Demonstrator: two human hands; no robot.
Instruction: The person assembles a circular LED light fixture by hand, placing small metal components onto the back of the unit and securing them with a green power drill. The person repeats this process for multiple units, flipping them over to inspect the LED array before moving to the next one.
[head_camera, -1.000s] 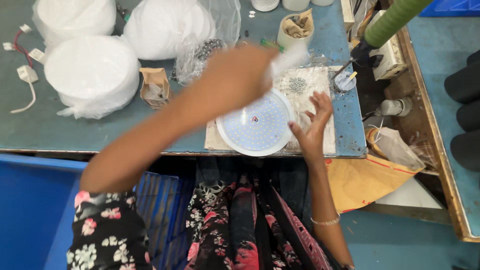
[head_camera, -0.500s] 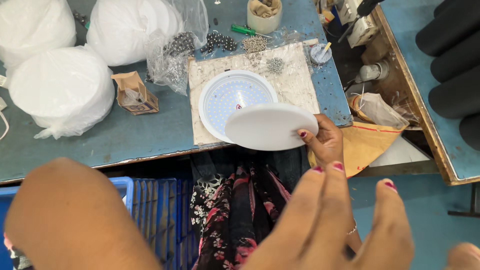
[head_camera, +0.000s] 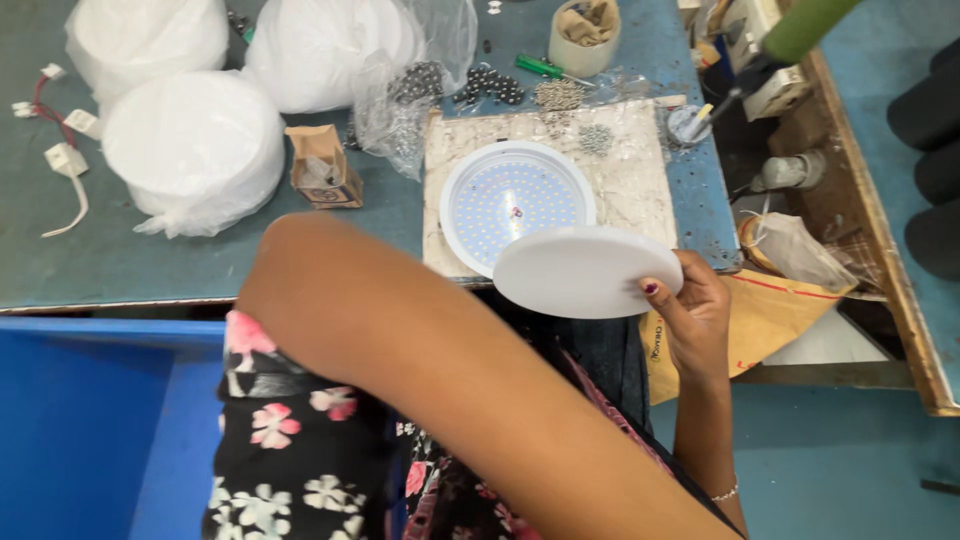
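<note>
A worker's right hand (head_camera: 700, 310) holds a round white disc cover (head_camera: 588, 270) by its rim at the near edge of the table (head_camera: 180, 265), fingers (head_camera: 652, 292) clamped on the disc's right side, thumb on top. The disc hangs level just in front of a round white lamp housing (head_camera: 515, 205), overlapping its near rim; the housing's face is dotted with rows of small light points. The housing sits on a worn, speckled mat (head_camera: 640, 190) laid on the blue-green table.

The left forearm (head_camera: 450, 380) crosses the foreground from the lower right up toward the left; the left hand itself is out of sight, so the state of its fingers cannot be told.

Behind the mat lie a heap of small dark screws (head_camera: 490, 85), a clear plastic bag (head_camera: 395, 110), a green-handled screwdriver (head_camera: 540, 68) and a tan cup (head_camera: 585, 35) stuffed with scraps. A small open cardboard box (head_camera: 322, 165) stands left of the mat. Further left, stacks of white covers wrapped in plastic (head_camera: 195, 150) fill the table, with white connectors on red wires (head_camera: 55, 110) at the far left edge. A brown paper envelope (head_camera: 770, 320) hangs off the table's right end, beside the hand. A blue bin (head_camera: 90, 430) stands below the table at the left.
</note>
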